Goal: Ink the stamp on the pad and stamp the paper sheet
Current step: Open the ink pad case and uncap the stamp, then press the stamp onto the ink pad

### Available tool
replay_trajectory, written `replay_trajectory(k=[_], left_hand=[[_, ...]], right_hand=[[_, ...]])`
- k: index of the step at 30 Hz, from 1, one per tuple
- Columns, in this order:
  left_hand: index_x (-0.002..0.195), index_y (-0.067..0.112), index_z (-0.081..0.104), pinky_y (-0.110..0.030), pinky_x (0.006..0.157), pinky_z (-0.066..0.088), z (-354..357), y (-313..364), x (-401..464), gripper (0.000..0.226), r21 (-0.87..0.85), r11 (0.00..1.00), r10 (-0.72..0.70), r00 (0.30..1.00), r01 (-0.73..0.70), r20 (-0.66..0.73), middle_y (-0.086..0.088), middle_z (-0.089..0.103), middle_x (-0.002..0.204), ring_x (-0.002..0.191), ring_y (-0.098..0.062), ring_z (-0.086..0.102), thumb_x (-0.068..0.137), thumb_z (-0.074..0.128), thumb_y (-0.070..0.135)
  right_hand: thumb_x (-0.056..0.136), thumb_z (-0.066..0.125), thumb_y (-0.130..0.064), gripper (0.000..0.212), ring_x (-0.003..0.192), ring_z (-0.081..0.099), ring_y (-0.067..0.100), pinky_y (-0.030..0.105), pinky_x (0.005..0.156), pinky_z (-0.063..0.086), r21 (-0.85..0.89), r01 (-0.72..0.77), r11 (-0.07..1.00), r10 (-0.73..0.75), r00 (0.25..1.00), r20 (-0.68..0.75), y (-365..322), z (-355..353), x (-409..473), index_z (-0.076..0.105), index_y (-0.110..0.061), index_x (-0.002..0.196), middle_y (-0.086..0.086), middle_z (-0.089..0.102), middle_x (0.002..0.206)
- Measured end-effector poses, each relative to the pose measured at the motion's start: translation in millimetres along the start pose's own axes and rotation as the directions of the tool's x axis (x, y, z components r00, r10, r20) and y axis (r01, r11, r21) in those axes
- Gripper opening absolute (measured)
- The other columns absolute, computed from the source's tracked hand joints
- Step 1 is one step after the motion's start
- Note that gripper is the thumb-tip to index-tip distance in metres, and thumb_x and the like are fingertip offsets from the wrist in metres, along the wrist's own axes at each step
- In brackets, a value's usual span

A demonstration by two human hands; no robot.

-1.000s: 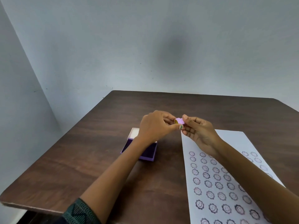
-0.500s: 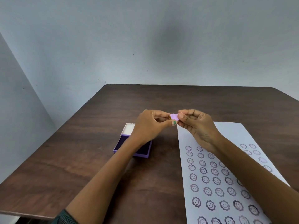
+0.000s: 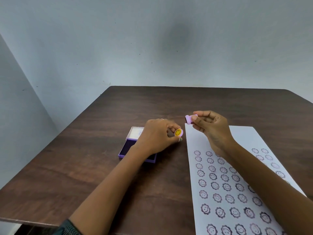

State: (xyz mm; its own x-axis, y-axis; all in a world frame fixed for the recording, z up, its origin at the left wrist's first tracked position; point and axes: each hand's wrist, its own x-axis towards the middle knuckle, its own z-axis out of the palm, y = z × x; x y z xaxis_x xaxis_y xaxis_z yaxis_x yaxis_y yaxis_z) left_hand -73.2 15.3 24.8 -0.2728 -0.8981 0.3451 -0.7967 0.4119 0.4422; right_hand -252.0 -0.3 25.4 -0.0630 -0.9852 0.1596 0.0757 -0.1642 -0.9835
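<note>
My right hand (image 3: 211,128) pinches a small lilac stamp (image 3: 188,118) above the far end of the white paper sheet (image 3: 240,138), which carries several rows of purple smiley-flower prints. My left hand (image 3: 157,136) holds the stamp's lilac cap (image 3: 178,132), whose yellow smiley sticker faces me. The two hands are apart. Under my left wrist lies the open purple ink pad (image 3: 130,146), its pale lid (image 3: 135,132) folded back; the pad's right part is hidden by the hand.
Everything rests on a dark brown wooden table (image 3: 84,167) whose left and near edges are in view. A pale grey wall stands behind and to the left.
The hands, joined on the stamp earlier, have pulled apart. The cap came off in my left hand, which dropped lower-left, while my right hand keeps the stamp body.
</note>
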Motion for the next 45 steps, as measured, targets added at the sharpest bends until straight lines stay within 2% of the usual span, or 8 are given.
replay_trajectory(k=[5, 10, 16, 24, 27, 33, 36, 45], left_hand=[[0.1, 0.034, 0.068, -0.028, 0.086, 0.025, 2, -2, -1, 0.025, 0.069, 0.997, 0.016, 0.999, -0.019, 0.04, 0.013, 0.071, 0.096, 0.084, -0.003, 0.051, 0.079, 0.066, 0.047], [0.11, 0.032, 0.065, -0.031, 0.096, 0.026, 1, -3, -1, 0.036, 0.076, 0.997, 0.003, 0.998, -0.008, 0.067, 0.012, 0.069, 0.111, 0.105, -0.008, 0.054, 0.08, 0.062, 0.053], [0.108, 0.033, 0.067, -0.031, 0.096, 0.035, -15, -4, -5, 0.03, -0.04, 0.999, 0.02, 1.0, -0.02, 0.007, 0.015, 0.068, 0.11, 0.1, -0.005, 0.057, 0.082, 0.063, 0.046], [0.11, 0.036, 0.066, 0.002, 0.086, 0.03, -61, -48, -49, 0.035, -0.22, 0.97, -0.114, 0.992, 0.101, -0.048, 0.028, 0.06, 0.111, 0.109, 0.013, 0.048, 0.077, 0.068, 0.047], [0.117, 0.04, 0.06, -0.011, 0.094, 0.035, -71, -69, -75, 0.057, -0.242, 0.95, -0.194, 0.98, 0.197, 0.038, 0.027, 0.057, 0.12, 0.114, 0.013, 0.045, 0.065, 0.07, 0.06], [0.118, 0.054, 0.051, -0.032, 0.107, 0.036, -73, -82, -99, 0.074, -0.223, 0.936, -0.266, 0.962, 0.273, 0.06, 0.029, 0.052, 0.126, 0.122, 0.004, 0.043, 0.049, 0.075, 0.067], [0.119, 0.055, 0.049, -0.032, 0.109, 0.031, -72, -80, -99, 0.078, -0.133, 0.957, -0.252, 0.966, 0.257, 0.054, 0.034, 0.049, 0.123, 0.122, 0.004, 0.04, 0.046, 0.072, 0.071], [0.127, 0.042, 0.049, -0.023, 0.101, 0.028, -68, -85, -103, 0.081, -0.044, 0.966, -0.252, 0.967, 0.254, 0.034, 0.021, 0.052, 0.131, 0.124, -0.001, 0.039, 0.054, 0.068, 0.07]], right_hand=[[0.079, 0.068, -0.013, 0.019, 0.088, 0.069, 0.016, 0.017, 0.07, 0.057, -0.069, 0.027, 0.997, -0.027, 1.0, -0.008, 1, 0, 0, 0.064, -0.014, 0.097, 0.006, 0.07, 0.096], [0.078, 0.068, -0.014, 0.021, 0.088, 0.069, 0.016, 0.019, 0.072, 0.057, -0.073, 0.022, 0.997, -0.02, 1.0, 0.017, 1, 1, 0, 0.065, -0.014, 0.098, 0.004, 0.071, 0.095], [0.078, 0.068, -0.014, 0.024, 0.088, 0.069, 0.017, 0.016, 0.072, 0.056, -0.096, 0.048, 0.994, -0.046, 0.999, 0.029, 3, -2, -2, 0.066, -0.012, 0.101, 0.008, 0.071, 0.098], [0.075, 0.072, -0.015, 0.033, 0.095, 0.067, 0.022, 0.035, 0.088, 0.053, -0.254, 0.133, 0.958, -0.12, 0.991, 0.064, 1, 0, -4, 0.066, -0.009, 0.107, 0.011, 0.071, 0.104], [0.075, 0.072, -0.016, 0.032, 0.091, 0.067, 0.014, 0.015, 0.077, 0.05, -0.369, 0.223, 0.902, -0.2, 0.975, 0.098, -2, 5, -8, 0.067, -0.012, 0.107, 0.006, 0.072, 0.101], [0.074, 0.072, -0.003, 0.024, 0.077, 0.07, 0.008, 0.016, 0.071, 0.054, -0.334, 0.312, 0.889, -0.231, 0.937, 0.261, -23, 37, -26, 0.07, -0.009, 0.096, 0.005, 0.073, 0.087], [0.07, 0.074, 0.001, 0.022, 0.071, 0.068, 0.003, 0.013, 0.06, 0.053, -0.288, 0.338, 0.896, -0.211, 0.895, 0.394, -33, 62, -39, 0.072, -0.007, 0.09, 0.005, 0.073, 0.085], [0.07, 0.076, -0.01, 0.018, 0.07, 0.061, -0.005, 0.005, 0.068, 0.044, -0.404, 0.477, 0.78, -0.234, 0.822, 0.519, -19, 117, -60, 0.074, -0.015, 0.088, -0.003, 0.071, 0.084]])
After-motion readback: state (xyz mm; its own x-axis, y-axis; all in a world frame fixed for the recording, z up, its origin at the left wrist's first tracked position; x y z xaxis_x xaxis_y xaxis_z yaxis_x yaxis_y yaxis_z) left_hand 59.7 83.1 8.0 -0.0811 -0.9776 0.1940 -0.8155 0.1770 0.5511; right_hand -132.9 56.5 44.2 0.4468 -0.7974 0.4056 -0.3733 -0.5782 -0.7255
